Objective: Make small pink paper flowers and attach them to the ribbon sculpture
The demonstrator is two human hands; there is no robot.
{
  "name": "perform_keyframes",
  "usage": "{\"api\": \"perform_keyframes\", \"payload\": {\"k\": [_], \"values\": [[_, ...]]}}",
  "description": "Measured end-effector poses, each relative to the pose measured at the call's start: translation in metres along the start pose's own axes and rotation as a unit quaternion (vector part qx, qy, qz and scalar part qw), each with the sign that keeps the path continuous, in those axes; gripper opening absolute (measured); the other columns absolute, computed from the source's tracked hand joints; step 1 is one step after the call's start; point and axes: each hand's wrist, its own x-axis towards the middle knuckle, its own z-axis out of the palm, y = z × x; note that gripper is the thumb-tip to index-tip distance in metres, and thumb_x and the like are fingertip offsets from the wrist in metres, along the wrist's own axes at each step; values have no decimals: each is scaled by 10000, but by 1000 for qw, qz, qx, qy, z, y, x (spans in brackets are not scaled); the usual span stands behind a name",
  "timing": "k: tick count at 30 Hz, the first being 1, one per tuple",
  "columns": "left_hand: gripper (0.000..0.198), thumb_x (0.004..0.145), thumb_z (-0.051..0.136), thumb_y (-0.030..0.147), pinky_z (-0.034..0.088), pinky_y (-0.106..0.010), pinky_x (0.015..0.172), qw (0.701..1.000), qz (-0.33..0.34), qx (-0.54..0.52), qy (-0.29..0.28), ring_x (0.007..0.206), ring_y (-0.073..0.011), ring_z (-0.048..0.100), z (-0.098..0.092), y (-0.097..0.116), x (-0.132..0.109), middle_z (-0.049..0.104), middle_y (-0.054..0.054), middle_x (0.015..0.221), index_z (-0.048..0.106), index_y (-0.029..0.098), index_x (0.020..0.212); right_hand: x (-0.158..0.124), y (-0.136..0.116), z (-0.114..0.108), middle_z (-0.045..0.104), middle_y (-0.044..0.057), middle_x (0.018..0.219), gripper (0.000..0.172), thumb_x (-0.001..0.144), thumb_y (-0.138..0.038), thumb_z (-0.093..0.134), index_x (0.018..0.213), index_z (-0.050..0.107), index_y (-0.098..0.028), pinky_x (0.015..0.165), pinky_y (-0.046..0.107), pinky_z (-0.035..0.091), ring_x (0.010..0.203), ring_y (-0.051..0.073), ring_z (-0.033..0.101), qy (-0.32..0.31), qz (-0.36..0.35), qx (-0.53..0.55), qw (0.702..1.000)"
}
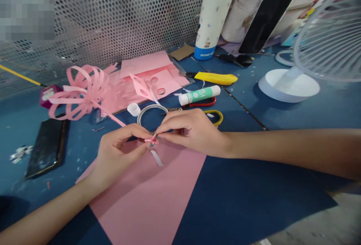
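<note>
Between the fingertips of both hands is a small folded piece of pink paper (152, 139). My left hand (120, 149) pinches it from the left, thumb below and index finger above. My right hand (191, 128) meets it from the other side with thumb and index finger pressed together. Under the hands lies a large pink sheet (152, 192), and a white paper strip (157, 158) rests on it just below the fingers. Past my right hand, scissors (218, 117) with yellow and red handles are partly covered. A tape roll (140, 116) lies just beyond the fingertips.
A green and white glue stick (200, 95), its cap (133, 109) and a yellow cutter (217, 78) lie beyond the hands. Curled pink paper strips (84, 94) sit left, near a phone (47, 145). Behind stand a bottle (214, 19), another phone (267, 19) and a fan (332, 38).
</note>
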Motion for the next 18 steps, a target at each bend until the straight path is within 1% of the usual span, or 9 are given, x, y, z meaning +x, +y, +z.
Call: {"api": "perform_keyframes", "payload": {"k": [3, 5, 9, 13, 15, 18], "values": [[140, 834, 781, 148, 584, -255, 795, 1000, 2, 11, 9, 839, -154, 732, 0, 0, -1, 786, 6, 882, 796, 280, 876, 0, -1, 0, 775, 15, 862, 115, 950, -201, 698, 957, 813, -195, 754, 268, 505, 794, 141, 689, 5, 5, -7, 1000], [132, 830, 783, 155, 583, -261, 790, 1000, 4, 13, 9, 831, -156, 730, 0, 1, -1, 785, 6, 872, 797, 280, 869, 1, -1, -1, 772, 11, 875, 99, 936, -193, 712, 947, 809, -201, 719, 253, 496, 778, 131, 678, 8, 19, 11, 1000], [111, 823, 788, 170, 585, -270, 774, 1000, -3, 14, 8, 815, -164, 727, 1, 2, 0, 788, -4, 848, 809, 274, 857, 7, -3, -3, 747, -2, 838, 56, 884, -146, 734, 852, 770, -174, 631, 209, 467, 734, 103, 639, 0, 71, 102, 992], [83, 813, 791, 185, 592, -293, 754, 1000, -11, 20, 13, 806, -185, 727, 1, 3, 1, 793, -23, 842, 819, 257, 844, 10, -4, -3, 724, -12, 833, 41, 851, -134, 737, 819, 724, -155, 634, 203, 476, 726, 92, 616, -27, 111, 169, 979], [79, 813, 788, 181, 592, -298, 753, 999, -16, 29, 13, 802, -187, 726, 1, 4, 1, 796, -29, 844, 821, 247, 841, 10, -5, -3, 714, -10, 843, 35, 857, -140, 725, 826, 711, -149, 621, 202, 469, 701, 83, 596, -39, 119, 176, 976], [98, 817, 782, 161, 593, -276, 749, 999, -18, 26, 10, 795, -170, 724, 0, 5, 1, 803, -25, 846, 826, 244, 847, 10, -7, -3, 697, -6, 857, 26, 861, -146, 708, 841, 694, -140, 601, 206, 450, 655, 69, 559, -55, 130, 151, 978]]}}
